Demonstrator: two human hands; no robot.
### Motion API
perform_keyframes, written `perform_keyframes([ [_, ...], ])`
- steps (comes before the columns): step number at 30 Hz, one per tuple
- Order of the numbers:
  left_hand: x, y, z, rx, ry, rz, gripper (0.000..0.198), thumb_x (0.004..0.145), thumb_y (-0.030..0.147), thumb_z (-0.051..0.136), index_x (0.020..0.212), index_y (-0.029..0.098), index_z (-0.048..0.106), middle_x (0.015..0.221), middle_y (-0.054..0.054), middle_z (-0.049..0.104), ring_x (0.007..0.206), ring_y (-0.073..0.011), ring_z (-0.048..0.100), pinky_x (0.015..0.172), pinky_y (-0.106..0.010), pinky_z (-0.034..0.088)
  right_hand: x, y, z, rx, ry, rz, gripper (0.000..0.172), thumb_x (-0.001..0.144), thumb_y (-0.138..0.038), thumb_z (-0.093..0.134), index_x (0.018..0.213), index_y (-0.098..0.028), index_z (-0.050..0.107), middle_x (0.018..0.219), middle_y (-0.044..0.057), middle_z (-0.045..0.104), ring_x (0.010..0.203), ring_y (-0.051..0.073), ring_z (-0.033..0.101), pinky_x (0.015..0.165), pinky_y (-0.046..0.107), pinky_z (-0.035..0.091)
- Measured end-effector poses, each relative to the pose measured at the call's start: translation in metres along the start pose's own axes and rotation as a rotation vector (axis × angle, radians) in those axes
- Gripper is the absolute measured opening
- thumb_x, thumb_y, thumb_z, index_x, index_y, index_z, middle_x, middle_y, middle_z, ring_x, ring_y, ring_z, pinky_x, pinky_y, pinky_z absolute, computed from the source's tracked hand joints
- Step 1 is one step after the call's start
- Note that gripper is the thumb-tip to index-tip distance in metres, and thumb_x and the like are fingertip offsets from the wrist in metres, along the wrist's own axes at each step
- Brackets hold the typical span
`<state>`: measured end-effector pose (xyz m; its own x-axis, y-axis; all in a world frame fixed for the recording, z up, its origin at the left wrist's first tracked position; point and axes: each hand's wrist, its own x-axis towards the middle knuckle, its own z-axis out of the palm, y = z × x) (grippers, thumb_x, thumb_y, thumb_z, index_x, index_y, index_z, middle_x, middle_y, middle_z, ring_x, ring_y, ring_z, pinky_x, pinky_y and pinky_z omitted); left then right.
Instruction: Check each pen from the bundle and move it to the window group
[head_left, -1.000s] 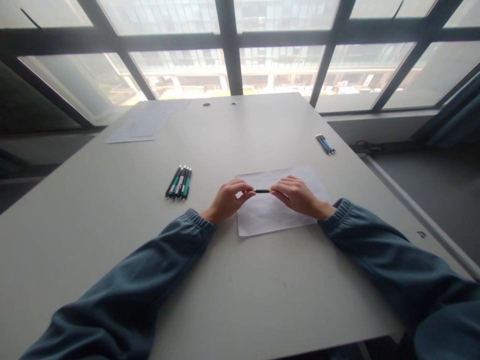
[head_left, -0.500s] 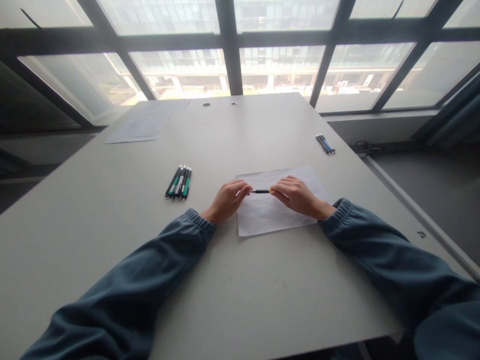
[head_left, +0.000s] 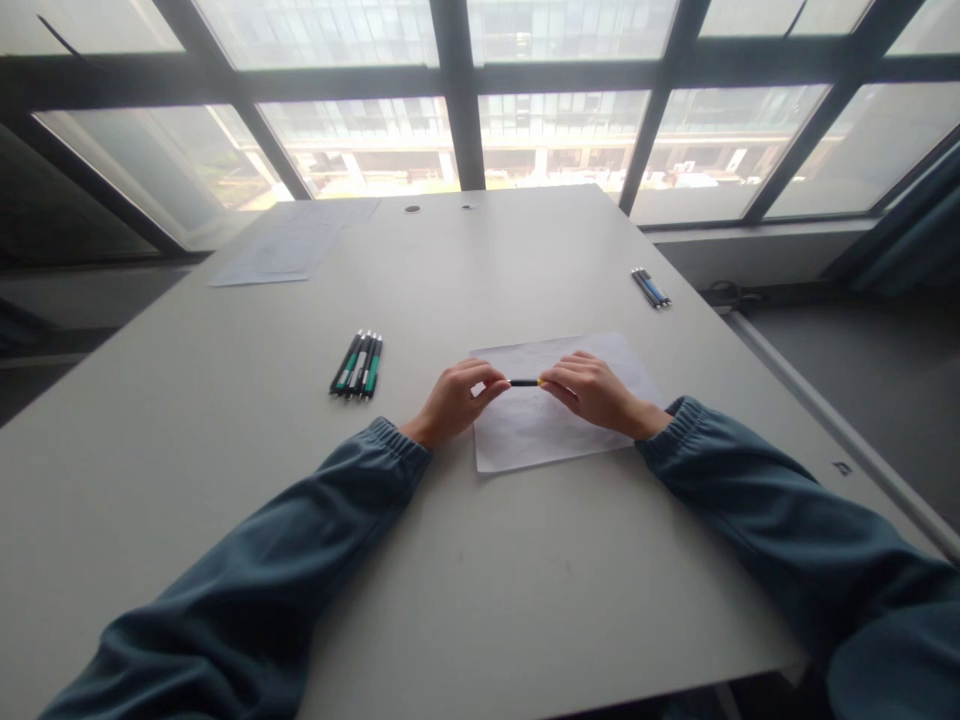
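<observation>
A dark pen [head_left: 525,383] with a touch of yellow lies level between my two hands, above a sheet of white paper [head_left: 517,445]. My left hand [head_left: 459,398] pinches its left end with thumb and fingertips. The right end is gripped by my right hand [head_left: 589,387], whose fingers cover that part of the pen. Left of my left hand, several black pens [head_left: 358,366] with green and white sections lie side by side on the table.
More pens [head_left: 651,288], some blue, lie together near the table's right edge. Papers [head_left: 274,245] rest at the far left of the white table [head_left: 225,440]. Two small round fittings sit near its far edge, before the windows [head_left: 360,140].
My left fingertips have shifted slightly right along the pen and now cover its left tip, with the thumb straighter. My right hand has stayed in place.
</observation>
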<state>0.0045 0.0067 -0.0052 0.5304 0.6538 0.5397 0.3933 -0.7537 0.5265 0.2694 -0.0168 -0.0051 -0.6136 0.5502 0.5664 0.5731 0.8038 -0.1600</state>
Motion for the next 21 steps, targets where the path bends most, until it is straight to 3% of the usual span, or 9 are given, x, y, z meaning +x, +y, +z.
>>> perform_keyframes([
  [10, 0.0002, 0.0012, 0.0009, -0.049, 0.035, 0.043, 0.012, 0.095, 0.031, 0.067, 0.095, 0.019, 0.070, 0.084, -0.003, 0.068, 0.077, -0.0136, 0.062, 0.066, -0.025, 0.048, 0.0005, -0.0006, 0.0001, 0.014, -0.002, 0.014, 0.023, 0.105, -0.029, 0.049, 0.095, -0.018, 0.066, 0.081, 0.006, 0.072, 0.077, 0.019, 0.064, 0.077, 0.033, 0.042],
  [15, 0.0003, -0.0004, 0.0007, -0.071, 0.015, 0.006, 0.032, 0.087, 0.042, 0.077, 0.107, 0.019, 0.067, 0.091, -0.005, 0.070, 0.082, -0.0160, 0.064, 0.070, -0.027, 0.049, 0.0005, -0.0012, -0.0003, 0.024, 0.005, 0.017, 0.022, 0.105, -0.029, 0.049, 0.096, -0.019, 0.066, 0.082, 0.006, 0.073, 0.078, 0.019, 0.065, 0.077, 0.033, 0.043],
  [17, 0.0001, -0.0012, 0.0003, -0.063, -0.005, -0.033, 0.033, 0.091, 0.048, 0.071, 0.107, 0.019, 0.068, 0.091, -0.005, 0.071, 0.081, -0.0162, 0.064, 0.070, -0.028, 0.049, 0.0003, -0.0012, -0.0004, 0.026, 0.004, 0.017, 0.023, 0.105, -0.030, 0.049, 0.096, -0.019, 0.066, 0.082, 0.006, 0.072, 0.078, 0.019, 0.065, 0.077, 0.033, 0.042],
  [21, 0.0000, -0.0009, -0.0008, -0.036, -0.084, -0.074, 0.044, 0.104, 0.049, 0.047, 0.087, 0.017, 0.071, 0.081, -0.005, 0.069, 0.075, -0.0152, 0.061, 0.069, -0.027, 0.047, 0.0000, -0.0006, 0.0001, 0.024, 0.005, 0.007, 0.023, 0.106, -0.030, 0.049, 0.095, -0.019, 0.066, 0.081, 0.006, 0.072, 0.078, 0.019, 0.064, 0.077, 0.033, 0.042],
])
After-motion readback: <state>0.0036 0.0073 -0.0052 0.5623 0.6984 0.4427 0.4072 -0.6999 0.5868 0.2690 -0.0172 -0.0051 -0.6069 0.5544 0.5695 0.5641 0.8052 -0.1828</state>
